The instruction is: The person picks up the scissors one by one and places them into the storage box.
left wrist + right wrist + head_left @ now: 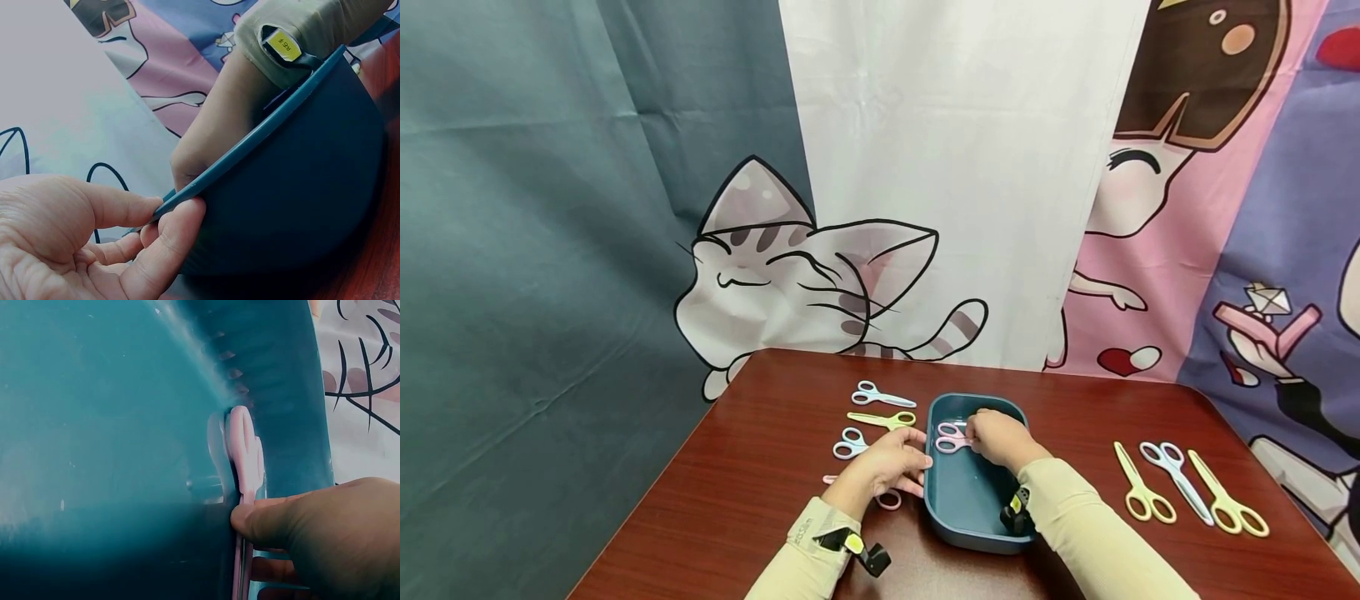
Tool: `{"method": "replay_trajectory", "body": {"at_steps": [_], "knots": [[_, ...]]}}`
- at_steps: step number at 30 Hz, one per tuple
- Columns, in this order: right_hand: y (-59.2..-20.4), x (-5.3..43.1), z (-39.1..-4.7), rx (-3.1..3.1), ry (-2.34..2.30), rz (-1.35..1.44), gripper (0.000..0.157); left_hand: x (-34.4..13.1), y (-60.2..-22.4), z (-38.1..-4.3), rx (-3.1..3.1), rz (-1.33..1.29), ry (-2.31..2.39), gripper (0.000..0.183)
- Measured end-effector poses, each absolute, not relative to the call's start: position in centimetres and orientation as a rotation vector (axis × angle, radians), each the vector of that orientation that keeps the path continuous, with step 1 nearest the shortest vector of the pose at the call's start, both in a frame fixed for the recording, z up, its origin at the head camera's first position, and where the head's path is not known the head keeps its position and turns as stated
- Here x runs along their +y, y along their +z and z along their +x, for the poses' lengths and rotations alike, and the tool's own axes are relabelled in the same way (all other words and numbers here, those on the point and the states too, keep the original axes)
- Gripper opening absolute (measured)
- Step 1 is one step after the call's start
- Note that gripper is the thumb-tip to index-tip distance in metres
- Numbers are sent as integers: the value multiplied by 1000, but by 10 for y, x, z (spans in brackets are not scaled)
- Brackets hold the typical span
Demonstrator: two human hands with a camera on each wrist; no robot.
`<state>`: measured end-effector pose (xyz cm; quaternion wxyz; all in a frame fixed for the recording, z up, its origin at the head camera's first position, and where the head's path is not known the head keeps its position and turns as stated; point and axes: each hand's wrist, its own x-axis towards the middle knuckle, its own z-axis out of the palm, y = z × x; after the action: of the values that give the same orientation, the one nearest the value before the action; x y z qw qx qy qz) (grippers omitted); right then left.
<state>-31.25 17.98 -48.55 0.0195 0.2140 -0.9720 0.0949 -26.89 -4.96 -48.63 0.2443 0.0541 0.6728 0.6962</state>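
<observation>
A deep blue-green plastic bin (973, 537) stands on the table. My left hand (883, 463) pinches its left rim between thumb and fingers, clearly seen in the left wrist view. Inside the bin, my right hand (1002, 438) holds a pair of pink scissors (247, 459) by the blade part, between thumb and fingers. Their handle loops point left in the head view, close to the bin's floor and wall. The fingers cover most of the blades. Partly beneath my left hand lies another pair of pink scissors (890, 500).
Left of the bin lie light blue scissors (895, 401), yellow-green scissors (867, 417) and a second light blue pair (850, 445). To the right are yellow scissors (1131, 468), pale blue scissors (1187, 490) and larger yellow scissors (1210, 479). A printed curtain (940, 167) hangs behind the table (700, 517).
</observation>
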Motion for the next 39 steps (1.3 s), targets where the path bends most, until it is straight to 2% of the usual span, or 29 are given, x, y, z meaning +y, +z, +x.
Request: {"method": "replay_trajectory", "body": {"at_steps": [24, 29, 39], "knots": [[-481, 178, -309, -3029, 326, 621, 10, -50, -489, -269, 1828, 148, 1902, 47], [-483, 182, -312, -3040, 513, 586, 21, -49, -491, -269, 1816, 158, 1910, 46], [-463, 214, -308, -2766, 964, 544, 23, -49, -490, -269, 1827, 163, 1914, 45]]}}
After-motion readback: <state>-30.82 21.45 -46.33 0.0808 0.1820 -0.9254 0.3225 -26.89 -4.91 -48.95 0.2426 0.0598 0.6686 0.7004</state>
